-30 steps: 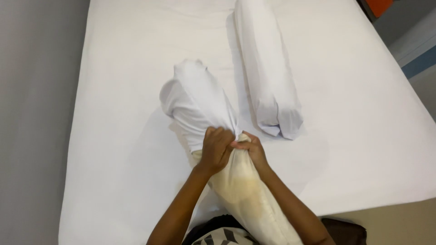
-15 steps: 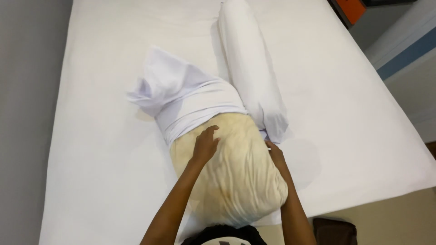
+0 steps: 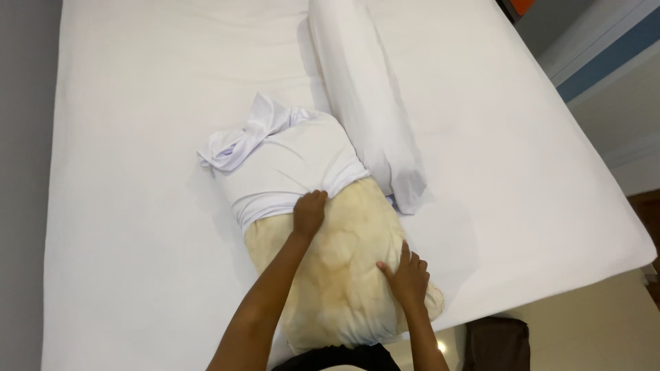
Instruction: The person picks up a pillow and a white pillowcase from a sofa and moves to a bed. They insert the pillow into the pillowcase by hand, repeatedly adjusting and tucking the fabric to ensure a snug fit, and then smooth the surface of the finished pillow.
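Observation:
A yellowed bare pillow [image 3: 340, 275] lies flat on the bed, its far half inside a bunched white pillowcase [image 3: 282, 165]. My left hand [image 3: 309, 213] rests at the pillowcase's open hem, fingers curled on the fabric edge. My right hand [image 3: 407, 275] lies flat on the pillow's right side with fingers spread, holding nothing.
A second pillow [image 3: 368, 103] in a white case lies lengthwise just right of the first. Both rest on a bed with a white sheet [image 3: 137, 275]. Tiled floor [image 3: 591, 323] and a dark object [image 3: 496, 343] show at the lower right; a wall [image 3: 598, 48] stands at the upper right.
The pillow went from held upright and squeezed between both hands to lying flat. My hands separated; the left moved up to the case's hem, the right spread on the pillow.

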